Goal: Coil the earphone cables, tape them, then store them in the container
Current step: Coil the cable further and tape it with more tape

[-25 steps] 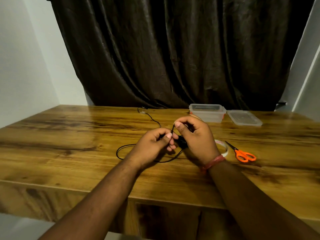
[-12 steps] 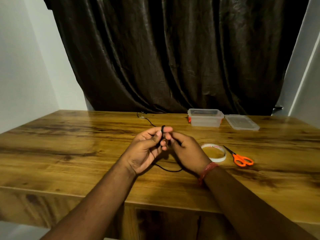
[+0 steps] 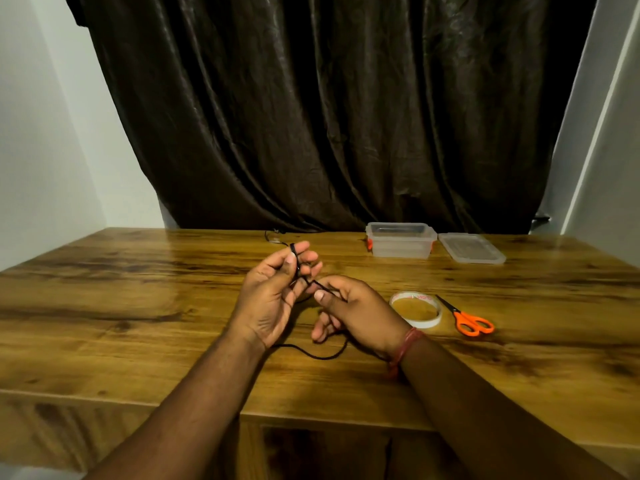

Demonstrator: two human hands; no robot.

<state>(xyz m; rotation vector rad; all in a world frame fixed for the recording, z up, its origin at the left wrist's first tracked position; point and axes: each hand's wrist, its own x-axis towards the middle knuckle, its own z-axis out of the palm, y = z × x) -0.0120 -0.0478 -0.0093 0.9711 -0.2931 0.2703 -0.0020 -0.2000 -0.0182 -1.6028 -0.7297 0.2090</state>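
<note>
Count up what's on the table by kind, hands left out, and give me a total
Earphone cable: 1
Clear container: 1
Container lid: 1
Tape roll: 1
Orange-handled scissors: 1
Total: 5

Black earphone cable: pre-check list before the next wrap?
1. Thin black earphone cable looped over left hand fingers: ok, a wrap sits at the fingertips.
2. Right hand feeding the strand: ok, pinched between thumb and finger.
3. Slack free to pull: ok, a loose loop lies on the wooden table under the wrists.
4. Round roll of clear tape and orange-handled scissors near the right hand: ok.
5. Clear plastic container open, its lid beside it: ok.
6. Far end of the cable unsnagged: cannot tell.
</note>
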